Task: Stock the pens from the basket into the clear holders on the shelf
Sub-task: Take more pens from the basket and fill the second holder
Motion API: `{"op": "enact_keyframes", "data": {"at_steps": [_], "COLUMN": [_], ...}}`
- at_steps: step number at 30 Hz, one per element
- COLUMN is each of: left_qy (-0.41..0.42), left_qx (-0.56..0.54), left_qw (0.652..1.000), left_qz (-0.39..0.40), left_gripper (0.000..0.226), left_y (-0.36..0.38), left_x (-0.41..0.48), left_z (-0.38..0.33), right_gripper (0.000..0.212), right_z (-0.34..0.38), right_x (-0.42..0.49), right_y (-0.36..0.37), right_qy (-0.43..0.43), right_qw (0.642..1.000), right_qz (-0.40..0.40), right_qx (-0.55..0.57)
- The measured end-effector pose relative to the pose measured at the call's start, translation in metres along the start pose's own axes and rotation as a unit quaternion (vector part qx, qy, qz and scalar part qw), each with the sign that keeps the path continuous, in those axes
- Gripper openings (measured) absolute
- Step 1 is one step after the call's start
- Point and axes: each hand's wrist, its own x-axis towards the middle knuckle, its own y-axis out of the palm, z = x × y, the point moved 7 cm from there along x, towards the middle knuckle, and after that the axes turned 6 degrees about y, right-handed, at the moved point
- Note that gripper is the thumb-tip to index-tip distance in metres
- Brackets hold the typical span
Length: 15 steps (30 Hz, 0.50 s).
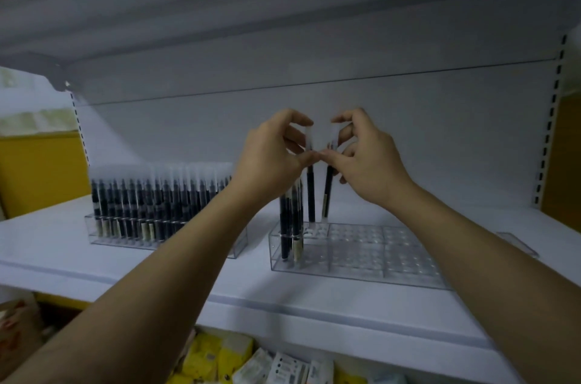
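Two clear holders stand on the white shelf (pixel 157 270). The left holder (pixel 107 239) is packed with several dark pens with frosted caps. The right holder (pixel 361 254) has a few pens (pixel 290 220) in its left end, the other holes bare. My left hand (pixel 270 154) pinches one dark pen (pixel 310 191) by its upper part, upright, tip at the holder's back row. My right hand (pixel 364 154) pinches a second pen (pixel 327 195), slightly tilted, tip also at the back row. The basket is out of sight.
An upper shelf (pixel 283 21) hangs close overhead. A clear price-strip piece (pixel 518 243) lies at the shelf's right. Yellow and white packets (pixel 239 358) fill the shelf below. Slotted uprights (pixel 548 132) flank the bay.
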Motion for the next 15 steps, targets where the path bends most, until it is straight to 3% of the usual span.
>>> {"op": "enact_keyframes", "data": {"at_steps": [6, 10, 15], "left_qy": [-0.031, -0.018, 0.003], "left_qx": [-0.024, 0.015, 0.050], "left_qw": [0.999, 0.996, 0.993], "left_qz": [0.033, 0.090, 0.108], "left_gripper": [0.035, 0.015, 0.012], "left_y": [0.009, 0.015, 0.013], "left_x": [0.003, 0.005, -0.001], "left_z": [0.012, 0.011, 0.011], "right_gripper": [0.043, 0.047, 0.057], "right_z": [-0.026, -0.021, -0.014], "right_x": [-0.008, -0.020, -0.032], "right_y": [0.007, 0.015, 0.020], "right_qy": [0.051, 0.015, -0.013], "right_qw": [0.998, 0.999, 0.994], "right_qz": [0.002, 0.045, 0.091], "right_qx": [0.034, -0.018, -0.060]}}
